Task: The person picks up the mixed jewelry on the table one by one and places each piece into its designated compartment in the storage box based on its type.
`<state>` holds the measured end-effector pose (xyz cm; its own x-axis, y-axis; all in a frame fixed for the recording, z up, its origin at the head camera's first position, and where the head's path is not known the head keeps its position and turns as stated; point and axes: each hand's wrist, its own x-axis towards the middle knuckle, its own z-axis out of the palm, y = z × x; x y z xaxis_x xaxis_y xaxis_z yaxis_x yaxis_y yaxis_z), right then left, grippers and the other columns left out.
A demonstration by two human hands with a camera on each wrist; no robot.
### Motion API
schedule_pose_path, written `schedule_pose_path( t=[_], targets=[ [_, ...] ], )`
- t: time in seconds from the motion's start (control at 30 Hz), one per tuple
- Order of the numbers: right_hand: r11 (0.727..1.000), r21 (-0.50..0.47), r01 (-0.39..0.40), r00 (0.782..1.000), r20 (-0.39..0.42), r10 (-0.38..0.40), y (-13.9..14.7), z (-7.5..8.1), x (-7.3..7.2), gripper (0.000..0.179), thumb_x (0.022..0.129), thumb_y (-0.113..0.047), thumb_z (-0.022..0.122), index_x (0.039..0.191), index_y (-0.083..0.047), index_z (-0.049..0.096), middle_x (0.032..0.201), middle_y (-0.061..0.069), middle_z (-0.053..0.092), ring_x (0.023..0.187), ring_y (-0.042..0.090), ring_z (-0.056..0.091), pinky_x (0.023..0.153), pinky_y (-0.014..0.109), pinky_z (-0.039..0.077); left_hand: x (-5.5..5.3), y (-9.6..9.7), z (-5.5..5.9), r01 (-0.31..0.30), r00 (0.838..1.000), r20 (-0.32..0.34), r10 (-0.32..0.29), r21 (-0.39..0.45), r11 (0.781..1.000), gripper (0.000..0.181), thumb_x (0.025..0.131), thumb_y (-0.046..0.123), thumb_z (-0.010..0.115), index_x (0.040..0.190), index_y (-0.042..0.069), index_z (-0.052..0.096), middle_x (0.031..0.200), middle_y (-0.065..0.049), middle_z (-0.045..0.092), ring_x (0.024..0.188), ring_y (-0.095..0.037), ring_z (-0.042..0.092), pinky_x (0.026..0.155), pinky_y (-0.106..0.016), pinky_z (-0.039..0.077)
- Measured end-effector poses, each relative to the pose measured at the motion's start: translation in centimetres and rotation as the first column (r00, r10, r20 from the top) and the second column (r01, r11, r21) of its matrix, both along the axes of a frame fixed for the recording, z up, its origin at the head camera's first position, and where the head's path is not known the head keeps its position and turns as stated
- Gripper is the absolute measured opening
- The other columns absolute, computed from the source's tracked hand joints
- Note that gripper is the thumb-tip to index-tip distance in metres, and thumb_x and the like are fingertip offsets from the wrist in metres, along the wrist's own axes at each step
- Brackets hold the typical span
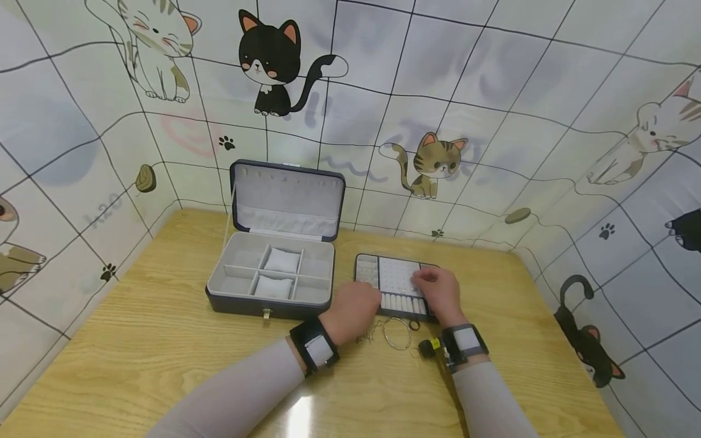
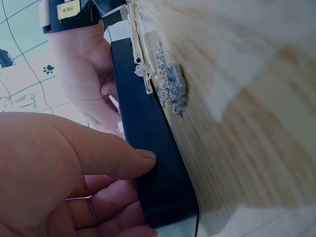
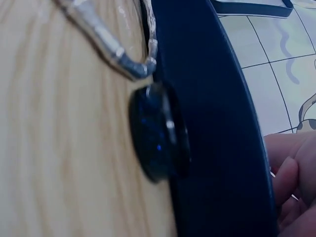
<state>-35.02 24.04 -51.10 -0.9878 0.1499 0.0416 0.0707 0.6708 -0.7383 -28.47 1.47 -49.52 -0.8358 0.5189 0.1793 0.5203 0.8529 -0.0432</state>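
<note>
A shallow dark-blue jewelry tray (image 2: 158, 173) with a white pegboard panel and ring rolls lies on the table. My left hand (image 1: 353, 310) grips its near left corner, the thumb against the front wall and the fingers curled at the side. Over the pegboard panel (image 1: 395, 275), my right hand (image 1: 440, 295) has its thumb and forefinger together, fingertips at the panel's surface; I cannot tell what is between them. Before the tray lie a silver bangle (image 1: 397, 333), a dark glossy ring (image 3: 158, 133) and a bundle of sparkling silver jewelry (image 2: 173, 89).
Left of the tray stands an open jewelry box (image 1: 241, 304), its lid (image 1: 287, 201) raised against the cat-patterned wall sheet. Two white cushions (image 1: 282, 261) sit in its compartments. All stand on a wooden table (image 1: 164, 353).
</note>
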Motion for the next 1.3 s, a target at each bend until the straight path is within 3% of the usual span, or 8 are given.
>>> schedule_pose_path(
  t=[0.27, 0.83, 1.3],
  targets=[
    [0.974, 0.191, -0.124, 0.982, -0.116, 0.148, 0.4, -0.2, 0.3, 0.013, 0.097, -0.014, 0.074, 0.107, -0.009, 0.081, 0.116, 0.015, 0.079, 0.109, 0.035, 0.073, 0.096, 0.053, 0.057, 0.1, 0.1, -0.4, 0.004, 1.0, 0.014, -0.004, 0.006, 1.0, 0.01, 0.096, 0.019, 0.071, 0.086, 0.019, 0.073, 0.077, 0.003, 0.069, 0.066, -0.014, 0.06, 0.05, -0.031, 0.046],
    [0.97, 0.163, -0.18, 0.976, -0.091, 0.196, 1.3, -0.2, 0.2, 0.018, 0.097, -0.011, 0.073, 0.113, -0.011, 0.08, 0.125, 0.016, 0.077, 0.116, 0.035, 0.071, 0.1, 0.054, 0.057, 0.0, 0.0, -0.1, 0.005, 1.0, 0.021, -0.005, 0.002, 1.0, 0.007, 0.095, 0.018, 0.073, 0.089, 0.019, 0.075, 0.078, 0.003, 0.069, 0.068, -0.014, 0.061, 0.049, -0.03, 0.047],
    [0.977, 0.112, -0.18, 0.979, -0.081, 0.189, 1.7, -0.4, -0.2, 0.023, 0.1, -0.019, 0.072, 0.121, -0.012, 0.078, 0.126, 0.014, 0.076, 0.119, 0.035, 0.069, 0.103, 0.055, 0.056, -0.1, -0.3, 0.2, 0.002, 1.0, 0.031, -0.002, 0.025, 1.0, 0.008, 0.097, 0.019, 0.071, 0.09, 0.019, 0.075, 0.079, 0.002, 0.07, 0.068, -0.014, 0.061, 0.049, -0.03, 0.046]
  ],
)
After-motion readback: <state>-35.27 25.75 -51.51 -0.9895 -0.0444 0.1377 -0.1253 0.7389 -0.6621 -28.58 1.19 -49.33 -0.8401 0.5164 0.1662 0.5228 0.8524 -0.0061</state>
